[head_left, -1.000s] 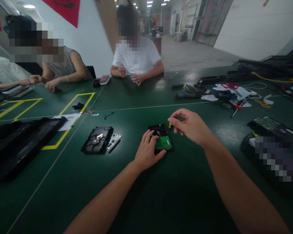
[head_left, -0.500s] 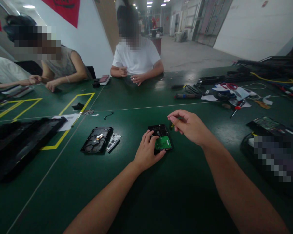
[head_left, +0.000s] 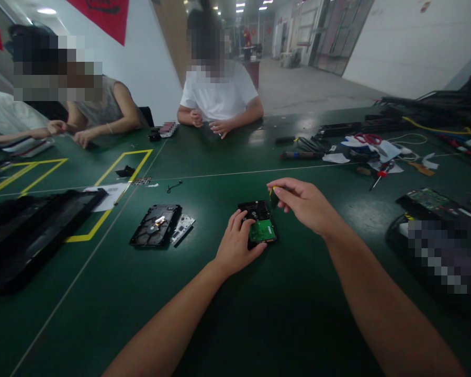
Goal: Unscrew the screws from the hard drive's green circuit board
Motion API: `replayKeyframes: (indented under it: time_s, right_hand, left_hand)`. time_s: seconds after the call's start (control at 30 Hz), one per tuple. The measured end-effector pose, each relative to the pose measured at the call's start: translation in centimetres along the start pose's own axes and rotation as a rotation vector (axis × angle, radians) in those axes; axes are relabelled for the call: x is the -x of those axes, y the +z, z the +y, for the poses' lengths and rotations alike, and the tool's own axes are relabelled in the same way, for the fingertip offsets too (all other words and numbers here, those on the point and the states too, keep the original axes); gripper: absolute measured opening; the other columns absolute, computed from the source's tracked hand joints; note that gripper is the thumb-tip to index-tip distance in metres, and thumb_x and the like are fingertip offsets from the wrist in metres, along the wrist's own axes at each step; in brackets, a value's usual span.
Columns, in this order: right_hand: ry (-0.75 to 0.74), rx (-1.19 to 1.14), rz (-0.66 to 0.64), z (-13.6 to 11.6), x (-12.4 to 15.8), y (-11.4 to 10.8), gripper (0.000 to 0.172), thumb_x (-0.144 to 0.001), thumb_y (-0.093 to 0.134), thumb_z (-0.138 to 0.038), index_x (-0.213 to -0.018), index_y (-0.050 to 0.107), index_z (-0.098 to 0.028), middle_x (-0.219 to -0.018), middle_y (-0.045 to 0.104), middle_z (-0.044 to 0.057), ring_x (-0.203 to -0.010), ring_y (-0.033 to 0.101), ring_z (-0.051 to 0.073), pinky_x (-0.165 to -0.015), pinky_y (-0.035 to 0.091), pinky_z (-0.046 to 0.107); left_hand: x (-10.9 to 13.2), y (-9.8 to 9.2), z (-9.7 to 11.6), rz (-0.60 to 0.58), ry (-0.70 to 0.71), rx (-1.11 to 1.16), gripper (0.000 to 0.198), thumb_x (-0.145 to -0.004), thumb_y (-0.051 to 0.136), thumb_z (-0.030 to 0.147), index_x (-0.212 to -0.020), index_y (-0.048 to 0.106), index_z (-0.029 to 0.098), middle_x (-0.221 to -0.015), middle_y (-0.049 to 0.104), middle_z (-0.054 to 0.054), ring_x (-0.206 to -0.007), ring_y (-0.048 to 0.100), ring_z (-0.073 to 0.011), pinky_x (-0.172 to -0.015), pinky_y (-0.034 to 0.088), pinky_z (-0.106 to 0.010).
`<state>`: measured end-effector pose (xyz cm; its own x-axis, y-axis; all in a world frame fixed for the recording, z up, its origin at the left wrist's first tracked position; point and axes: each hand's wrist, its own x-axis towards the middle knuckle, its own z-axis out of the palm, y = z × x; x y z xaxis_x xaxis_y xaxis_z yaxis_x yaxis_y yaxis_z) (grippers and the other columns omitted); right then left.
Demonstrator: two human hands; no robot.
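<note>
My left hand (head_left: 238, 245) grips a hard drive (head_left: 258, 210) at its left side and near edge, fingers curled over the top. The drive lies flat with its green circuit board (head_left: 262, 230) facing up. Just above the drive's far right corner, my right hand (head_left: 298, 201) pinches a small yellow-and-black tool (head_left: 274, 197) that looks like a short screwdriver. Its lower tip is too small to make out. To the left lies a second hard drive (head_left: 156, 226) without its board, and a loose circuit board (head_left: 182, 229) leans against its right side.
A long black casing (head_left: 39, 230) lies at left, partly over a white paper (head_left: 113, 195). A red-handled screwdriver (head_left: 382, 174), cables (head_left: 316, 144) and black equipment (head_left: 435, 230) are at right. Across the green table (head_left: 204, 303) sits a person in white (head_left: 222, 94); others are at left.
The right hand has turned slightly and the yellow-and-black tool now shows more upright, higher between the fingertips. My left hand and the hard drive stay in place.
</note>
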<state>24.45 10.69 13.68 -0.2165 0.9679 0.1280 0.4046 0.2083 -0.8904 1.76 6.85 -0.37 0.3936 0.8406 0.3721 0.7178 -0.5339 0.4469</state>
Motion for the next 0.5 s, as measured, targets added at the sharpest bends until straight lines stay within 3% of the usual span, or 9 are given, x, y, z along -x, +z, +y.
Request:
replayKeyframes:
  time_s: [0.13, 0.3, 0.4, 0.5]
  right_hand:
    - [-0.032, 0.035, -0.001, 0.3, -0.1, -0.1, 0.027, -0.1, 0.06, -0.038, -0.118, 0.077, -0.024, -0.091, 0.074, 0.004, -0.071, 0.063, 0.017, -0.061, 0.048, 0.031]
    - [0.011, -0.004, 0.048, 0.8, -0.1, 0.5, 0.031, -0.09, 0.077, -0.049, -0.104, 0.068, -0.022, -0.099, 0.076, 0.007, -0.074, 0.068, 0.019, -0.059, 0.053, 0.03]
    - [0.069, -0.066, 0.049, 0.9, -0.1, 0.9, 0.036, -0.089, 0.078, -0.05, -0.106, 0.062, -0.022, -0.104, 0.075, 0.008, -0.065, 0.069, 0.016, -0.05, 0.052, 0.028]
    - [0.058, -0.149, 0.048, 0.7, -0.1, 1.0, 0.03, -0.094, 0.071, -0.044, -0.112, 0.06, -0.022, -0.117, 0.071, 0.009, -0.063, 0.07, 0.014, -0.05, 0.054, 0.028]
  left_hand:
    - [0.0, 0.0, 0.0, 0.002, 0.004, 0.009, 0.062, -0.087, 0.08, 0.045, -0.137, 0.051, 0.025, -0.156, 0.045, -0.017, -0.157, 0.033, -0.0414, -0.125, 0.038, -0.067]
    - [0.0, -0.1, 0.1, -0.004, 0.0, 0.007, 0.06, -0.088, 0.079, 0.046, -0.136, 0.051, 0.025, -0.157, 0.045, -0.016, -0.157, 0.032, -0.0414, -0.125, 0.037, -0.066]
    - [0.0, -0.2, 0.2, -0.007, -0.003, 0.012, 0.061, -0.088, 0.079, 0.047, -0.137, 0.051, 0.024, -0.157, 0.045, -0.017, -0.157, 0.032, -0.0413, -0.125, 0.038, -0.065]
    - [-0.1, -0.2, 0.2, -0.009, -0.006, 0.003, 0.06, -0.088, 0.079, 0.047, -0.136, 0.051, 0.024, -0.156, 0.045, -0.017, -0.157, 0.031, -0.0415, -0.126, 0.038, -0.065]
